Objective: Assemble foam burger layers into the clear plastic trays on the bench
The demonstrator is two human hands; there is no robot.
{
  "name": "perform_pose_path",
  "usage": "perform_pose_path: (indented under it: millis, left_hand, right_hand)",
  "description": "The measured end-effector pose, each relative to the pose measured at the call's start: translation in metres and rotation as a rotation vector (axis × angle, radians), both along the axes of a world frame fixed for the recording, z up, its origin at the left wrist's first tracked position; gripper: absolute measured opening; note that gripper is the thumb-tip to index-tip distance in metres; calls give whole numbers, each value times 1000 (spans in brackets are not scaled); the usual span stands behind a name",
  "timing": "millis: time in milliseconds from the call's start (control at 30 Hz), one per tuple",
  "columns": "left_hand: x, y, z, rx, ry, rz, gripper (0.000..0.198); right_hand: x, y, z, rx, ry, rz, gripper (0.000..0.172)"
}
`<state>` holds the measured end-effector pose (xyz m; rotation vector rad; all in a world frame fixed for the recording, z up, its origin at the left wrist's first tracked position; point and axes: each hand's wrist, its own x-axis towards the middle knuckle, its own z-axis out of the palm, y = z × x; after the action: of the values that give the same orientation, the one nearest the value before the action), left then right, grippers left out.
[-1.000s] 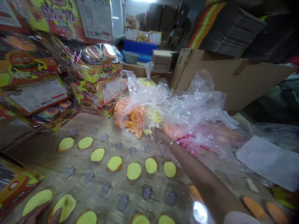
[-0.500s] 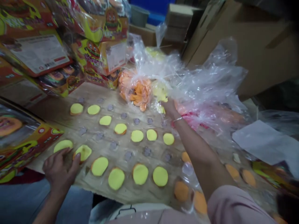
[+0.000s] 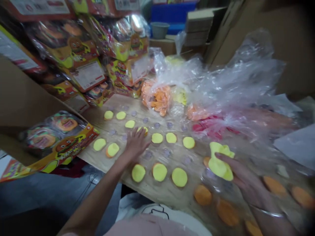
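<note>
Glossy crinkled plastic bags (image 3: 242, 77); matt, smooth yellow discs (image 3: 179, 177)

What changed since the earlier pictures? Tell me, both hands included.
The right hand came back toward the body from the yellow pieces' bag, now holding yellow pieces. The left hand moved from the near row's yellow discs to the far row's. The orange pieces' bag stayed put.

Yellow pieces (image 3: 220, 163) are being held by the right hand (image 3: 243, 175), a far disc (image 3: 145, 130) being partly hidden by the left hand (image 3: 136, 144).
</note>
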<state>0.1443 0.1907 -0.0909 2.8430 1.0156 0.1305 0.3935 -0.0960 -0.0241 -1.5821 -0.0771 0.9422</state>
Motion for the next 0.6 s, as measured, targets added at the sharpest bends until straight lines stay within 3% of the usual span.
perform_pose_path:
  millis: [100, 167, 233, 300, 367, 467, 600]
  left_hand:
    - [16, -17, 15, -58, -147, -19, 43]
    - [37, -51, 23, -242, -450, -20, 46]
    - [61, -100, 30, -772, -585, -60, 50]
    - [84, -152, 33, -1376, -540, -102, 54]
    - [102, -195, 31, -1711, -518, -68, 51]
    - [117, -225, 26, -1787, -572, 21, 41]
    - [118, -228, 24, -1782, -428, 98, 44]
  right_hand:
    - [-18, -29, 1, -21, 147, -113, 34]
    - [-30, -39, 0, 49, 174, -128, 37]
    - [-39, -43, -5, 147, 172, -86, 38]
    - [-46, -44, -13, 231, 171, -41, 38]
    - [-49, -48, -22, 287, 157, -31, 38]
    - [-46, -64, -37, 304, 53, -86, 38]
    - [-33, -98, -51, 219, -93, -252, 36]
